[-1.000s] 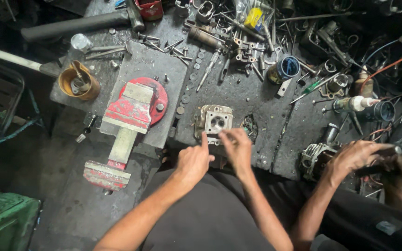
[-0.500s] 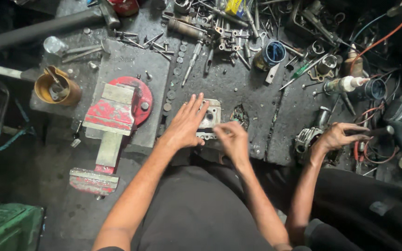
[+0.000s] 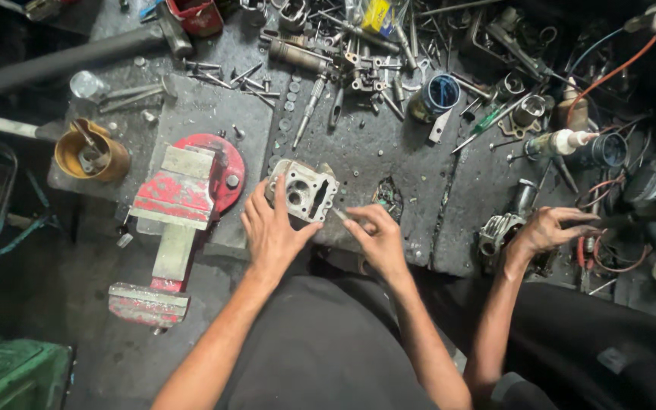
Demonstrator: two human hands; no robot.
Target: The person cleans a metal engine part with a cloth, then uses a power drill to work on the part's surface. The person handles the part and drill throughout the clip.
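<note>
A grey metal engine cylinder head [image 3: 305,190] lies on the dark, greasy workbench [image 3: 389,152] near its front edge. My left hand [image 3: 271,231] grips the part's left and lower side, steadying it. My right hand [image 3: 377,237] is pinched on a small thin metal tool [image 3: 341,216] whose tip touches the part's right edge. Both forearms reach up from the bottom of the view.
A red bench vise [image 3: 180,197] sits left of the part. A yellow tin [image 3: 91,154] holds tools at far left. Bolts, screwdrivers and a blue tin [image 3: 436,96] litter the back. Another person's hand [image 3: 544,231] rests by a small engine part [image 3: 499,231] at right.
The view has shifted, moving the bench leftward in frame. My left hand moved from over the part to its left side. My right hand drew back right with the thin tool.
</note>
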